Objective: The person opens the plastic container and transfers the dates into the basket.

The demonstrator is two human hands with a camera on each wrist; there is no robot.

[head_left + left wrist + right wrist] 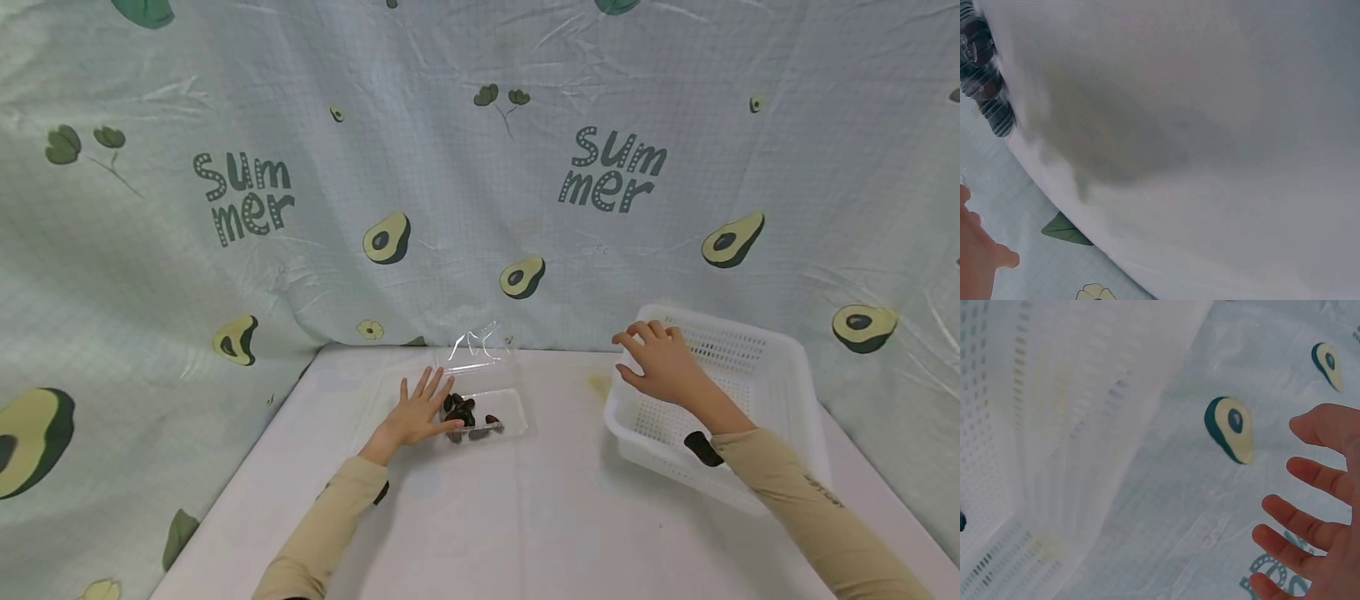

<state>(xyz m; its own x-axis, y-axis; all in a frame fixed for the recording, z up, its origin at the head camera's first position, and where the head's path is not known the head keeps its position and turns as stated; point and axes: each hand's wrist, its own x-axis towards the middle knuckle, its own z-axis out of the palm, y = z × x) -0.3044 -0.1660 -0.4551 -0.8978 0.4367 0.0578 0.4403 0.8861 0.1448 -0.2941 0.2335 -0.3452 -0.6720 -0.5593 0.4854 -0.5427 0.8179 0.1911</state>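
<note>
A clear plastic clamshell box (512, 411), its lid (480, 354) raised at the back, stands on the table left of centre. Several dark, glossy oval pieces (459, 412) lie mostly in its left part; their kind is not clear. In the left wrist view such dark pieces (985, 78) show through ribbed plastic. My left hand (414, 415) is at the box's left side, fingers spread; contact cannot be told. Above the left rim of a white plastic basket (795, 392) hovers my right hand (663, 367). Its fingers (1310, 519) are apart, with nothing between them.
The slotted basket fills the right side of the white table (555, 517). A patterned cloth (450, 183) with avocado prints hangs behind the table and along its sides. A yellowish patch (598, 383) marks the tabletop near the basket.
</note>
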